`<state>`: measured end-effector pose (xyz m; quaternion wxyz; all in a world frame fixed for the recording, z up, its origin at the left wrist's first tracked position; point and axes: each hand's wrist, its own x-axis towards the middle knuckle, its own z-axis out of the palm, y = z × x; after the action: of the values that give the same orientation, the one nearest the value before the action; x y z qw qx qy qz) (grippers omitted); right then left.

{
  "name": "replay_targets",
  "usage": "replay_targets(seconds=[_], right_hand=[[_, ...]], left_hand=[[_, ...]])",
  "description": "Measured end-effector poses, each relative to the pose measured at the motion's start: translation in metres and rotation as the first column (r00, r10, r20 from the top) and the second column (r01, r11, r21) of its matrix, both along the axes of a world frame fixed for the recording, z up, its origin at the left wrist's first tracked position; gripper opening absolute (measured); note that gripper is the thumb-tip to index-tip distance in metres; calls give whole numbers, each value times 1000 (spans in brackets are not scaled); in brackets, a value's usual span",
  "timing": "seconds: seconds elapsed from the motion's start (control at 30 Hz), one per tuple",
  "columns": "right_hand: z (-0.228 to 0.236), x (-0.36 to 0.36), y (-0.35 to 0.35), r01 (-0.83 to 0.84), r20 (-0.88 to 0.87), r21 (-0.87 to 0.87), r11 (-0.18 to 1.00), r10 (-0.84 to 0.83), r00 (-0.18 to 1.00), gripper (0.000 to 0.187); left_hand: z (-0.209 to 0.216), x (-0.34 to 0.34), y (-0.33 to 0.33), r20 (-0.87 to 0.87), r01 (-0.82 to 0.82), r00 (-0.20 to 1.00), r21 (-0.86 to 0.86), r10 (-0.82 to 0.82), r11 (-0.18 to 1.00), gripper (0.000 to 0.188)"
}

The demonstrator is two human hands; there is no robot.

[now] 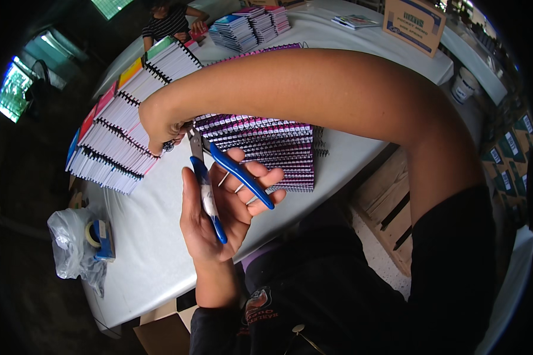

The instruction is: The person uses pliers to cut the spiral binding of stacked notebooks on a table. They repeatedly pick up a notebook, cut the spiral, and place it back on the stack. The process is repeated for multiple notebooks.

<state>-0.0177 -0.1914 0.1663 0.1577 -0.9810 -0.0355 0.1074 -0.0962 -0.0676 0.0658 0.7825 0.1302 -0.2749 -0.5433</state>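
Note:
My left hand [222, 207] is turned palm up near the table's front edge, with blue-handled pliers [237, 173] resting across the palm and fingers. Their handles are spread apart, and one has white wrapping around it. My right arm reaches across to the left, over the table. At its end my right hand [157, 121] bends down with curled fingers beside a row of spiral-bound notebooks [121, 127]. A bit of dark coil shows by those fingertips, but what they grip is mostly hidden. Beneath the arm lies a stack of purple spiral notebooks [266, 148].
On the table's left edge sit a clear plastic bag [68, 242] and a tape roll in a blue dispenser [103, 239]. More notebook stacks [249, 29] and a cardboard box [413, 26] stand farther back. Another person [169, 23] works across the table. A wooden pallet [391, 219] lies at right.

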Motion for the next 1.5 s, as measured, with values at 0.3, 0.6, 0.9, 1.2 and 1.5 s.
replay_targets(seconds=[0.3,0.6,0.9,1.2,1.5], right_hand=[[-15,21,-3,-64,69,1,998,64,996,35],[-35,76,3,-148,58,-252,956,167,984,38],[-31,44,-5,-374,133,-623,687,564,815,23],[-28,-1,-9,21,114,693,720,-139,984,26],[-20,-5,-21,63,70,688,723,-153,986,27]], left_hand=[[-5,14,4,-151,37,988,62,-27,997,55],[3,5,-9,-69,144,987,-19,-145,989,56],[-11,23,-2,-385,227,902,40,-195,973,60],[-6,47,13,71,110,985,447,-158,888,60],[19,43,7,-93,131,991,445,-100,886,49]])
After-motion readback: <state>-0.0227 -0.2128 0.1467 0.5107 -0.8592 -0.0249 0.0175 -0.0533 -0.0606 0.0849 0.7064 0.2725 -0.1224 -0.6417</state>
